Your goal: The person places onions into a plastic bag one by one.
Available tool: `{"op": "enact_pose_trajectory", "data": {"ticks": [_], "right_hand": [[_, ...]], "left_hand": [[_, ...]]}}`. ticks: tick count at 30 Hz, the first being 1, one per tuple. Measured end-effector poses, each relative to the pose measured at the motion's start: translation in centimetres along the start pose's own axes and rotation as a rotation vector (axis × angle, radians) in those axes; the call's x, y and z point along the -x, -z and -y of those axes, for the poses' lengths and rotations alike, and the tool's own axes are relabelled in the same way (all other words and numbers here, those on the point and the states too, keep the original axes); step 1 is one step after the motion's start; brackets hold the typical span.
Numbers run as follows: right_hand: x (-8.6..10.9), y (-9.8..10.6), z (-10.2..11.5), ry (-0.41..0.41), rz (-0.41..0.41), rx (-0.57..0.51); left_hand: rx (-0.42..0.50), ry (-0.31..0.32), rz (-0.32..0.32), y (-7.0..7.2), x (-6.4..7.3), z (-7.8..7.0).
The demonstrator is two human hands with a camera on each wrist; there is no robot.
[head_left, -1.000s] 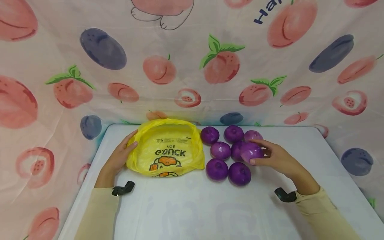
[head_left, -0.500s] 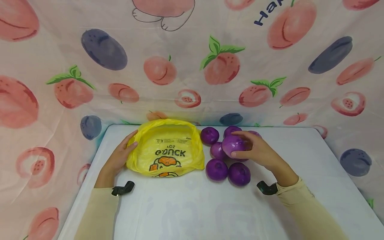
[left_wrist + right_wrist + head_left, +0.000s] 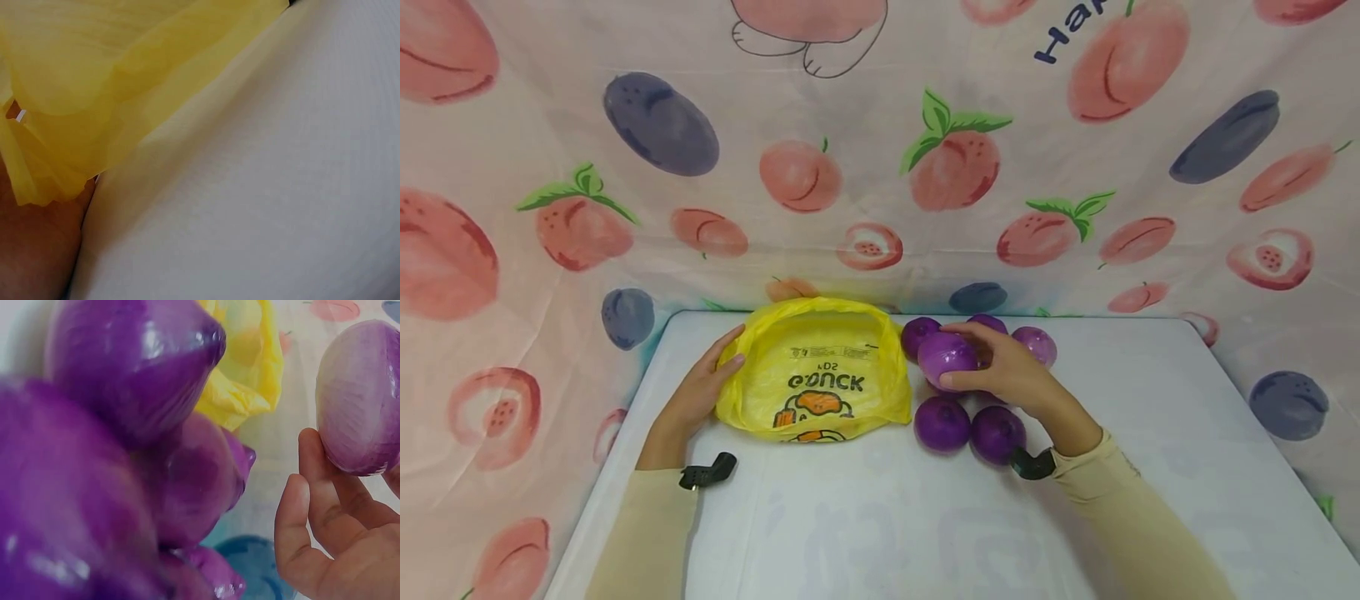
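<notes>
My right hand [image 3: 1011, 375] holds a purple onion [image 3: 947, 360] between thumb and fingers, raised over the other onions just right of the bag. In the right wrist view this onion [image 3: 356, 400] shows a pale, shiny side above the fingers. At the left rim of an open yellow plastic bag [image 3: 820, 425], my left hand [image 3: 700, 385] grips the edge, thumb over the rim. The bag's film [image 3: 81, 137] drapes across part of that hand in the left wrist view. Near the right hand lie two dark onions [image 3: 942, 424] in front and a paler onion [image 3: 1035, 344] behind it.
More purple onions [image 3: 919, 337] sit along the back, some partly hidden by the right hand. The white table [image 3: 850, 533] ends at a fruit-printed cloth [image 3: 865, 167] behind it. Black wrist cameras [image 3: 709, 471] stick out from both sleeves.
My right hand has carried the onion leftward, from the right side of the group toward the bag. The paler onion at the right has come into fuller view. The left hand stays put.
</notes>
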State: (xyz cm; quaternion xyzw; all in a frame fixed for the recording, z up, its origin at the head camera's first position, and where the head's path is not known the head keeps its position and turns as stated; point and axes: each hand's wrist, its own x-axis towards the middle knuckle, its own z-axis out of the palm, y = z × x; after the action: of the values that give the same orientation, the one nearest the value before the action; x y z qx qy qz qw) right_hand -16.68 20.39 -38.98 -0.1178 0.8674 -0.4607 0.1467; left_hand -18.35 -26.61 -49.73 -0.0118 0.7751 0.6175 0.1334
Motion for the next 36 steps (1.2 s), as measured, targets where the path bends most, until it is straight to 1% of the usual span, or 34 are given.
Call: {"op": "enact_pose_trajectory", "data": {"ticks": [2,9,12,18,27,31,34,36], "right_hand": [[-0.2,-0.3,0.3,0.012,0.006,-0.006],[-1.0,-1.3,1.8,0.004,0.014,-0.022],[-1.5,-1.9,2.2,-0.012,0.019,-0.02],[-2.7,-3.3,3.0,-0.05,0.031,-0.061],[-4.2,-5.5,4.3,-0.049,0.052,-0.094],[-4.9,-6.3,4.7,-0.034,0.05,-0.065],[-5.5,-7.0,4.9,-0.043,0.046,-0.061],[-6.0,-7.6,5.1,-0.044,0.051,-0.087]], "left_hand": [[-0.006,0.001,-0.001,0.0,0.0,0.0],[-0.006,-0.002,-0.002,0.1,0.1,0.0],[0.001,-0.004,0.0,0.1,0.1,0.0],[0.001,0.006,-0.001,0.0,0.1,0.0],[0.0,0.004,-0.006,0.1,0.0,0.0],[0.0,-0.001,-0.004,0.1,-0.1,0.0],[-0.001,-0.01,0.001,0.1,0.0,0.0],[-0.008,-0.013,0.001,0.2,0.0,-0.1]]}}
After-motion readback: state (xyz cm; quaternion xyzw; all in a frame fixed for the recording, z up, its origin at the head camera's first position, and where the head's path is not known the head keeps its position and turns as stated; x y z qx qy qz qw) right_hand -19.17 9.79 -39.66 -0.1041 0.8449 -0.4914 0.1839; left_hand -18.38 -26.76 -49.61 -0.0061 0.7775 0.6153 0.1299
